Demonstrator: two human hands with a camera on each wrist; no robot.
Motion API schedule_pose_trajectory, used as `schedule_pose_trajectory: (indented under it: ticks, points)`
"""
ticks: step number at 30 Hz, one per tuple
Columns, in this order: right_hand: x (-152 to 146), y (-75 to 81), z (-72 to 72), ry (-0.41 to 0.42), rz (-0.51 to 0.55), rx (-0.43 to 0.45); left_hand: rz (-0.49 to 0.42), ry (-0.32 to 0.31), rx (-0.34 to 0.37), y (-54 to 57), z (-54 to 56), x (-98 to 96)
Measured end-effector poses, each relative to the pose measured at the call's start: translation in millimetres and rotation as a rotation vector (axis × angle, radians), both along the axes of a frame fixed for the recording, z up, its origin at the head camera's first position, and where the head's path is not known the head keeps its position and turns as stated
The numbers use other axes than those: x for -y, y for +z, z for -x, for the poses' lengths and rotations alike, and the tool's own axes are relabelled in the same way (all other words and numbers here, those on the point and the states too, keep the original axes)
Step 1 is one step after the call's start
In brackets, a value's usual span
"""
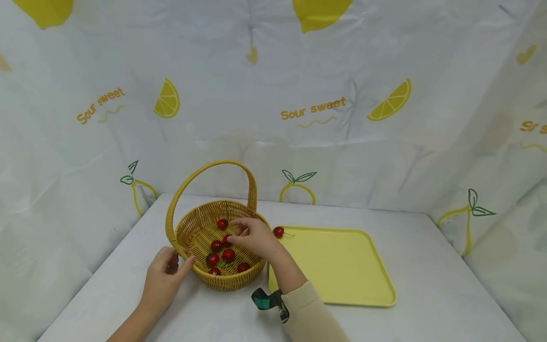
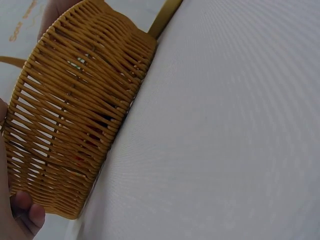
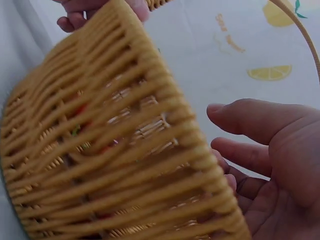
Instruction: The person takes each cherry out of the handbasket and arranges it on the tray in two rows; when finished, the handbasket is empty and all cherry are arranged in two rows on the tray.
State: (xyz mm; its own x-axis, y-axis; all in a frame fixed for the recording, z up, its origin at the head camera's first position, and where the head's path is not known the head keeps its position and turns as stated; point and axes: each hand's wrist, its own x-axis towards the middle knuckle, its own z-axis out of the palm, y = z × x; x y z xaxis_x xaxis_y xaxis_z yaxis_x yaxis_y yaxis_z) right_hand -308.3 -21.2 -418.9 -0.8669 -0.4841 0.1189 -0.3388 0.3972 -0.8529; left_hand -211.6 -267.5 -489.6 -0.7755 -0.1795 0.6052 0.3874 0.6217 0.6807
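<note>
A yellow wicker basket (image 1: 228, 282) with a tall arched handle holds several dark red cherries (image 1: 228, 255) on its woven bottom. On the basket's near left rim, by the foot of the handle, my left hand (image 1: 162, 278) grips with its thumb to the front. Over the inside of the basket my right hand (image 1: 258, 240) reaches from the right, thumb tip right by a cherry in the middle. In the right wrist view its thumb (image 3: 255, 120) and fingers stand apart, with nothing seen between them. The basket wall (image 2: 75, 100) fills much of the left wrist view.
A flat yellow tray (image 1: 333, 266) lies to the right of the basket, close against it. One cherry with a stem (image 1: 278, 232) is at the tray's far left corner. Behind the white table (image 1: 436, 285) hangs a lemon-printed cloth (image 1: 265, 114).
</note>
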Motion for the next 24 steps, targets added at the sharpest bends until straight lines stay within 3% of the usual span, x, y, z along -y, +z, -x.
schedule_pose_trajectory:
  ticks: [7,10,17,24]
  points:
    - [13,-5.5,-5.8,-0.057,0.052,0.104,-0.011,-0.001,0.005,0.1,-0.4,0.2]
    - [16,-8.1,-8.4,-0.059,0.017,0.137,-0.008,0.000,0.012,-0.2,0.4,-0.1]
    - [18,-11.8,-9.9,-0.055,-0.174,0.107,-0.002,-0.017,-0.001,-0.7,2.9,-0.7]
    - [30,-16.5,-15.9,-0.090,-0.415,-0.028,0.001,-0.007,0.007,-0.8,1.4,0.7]
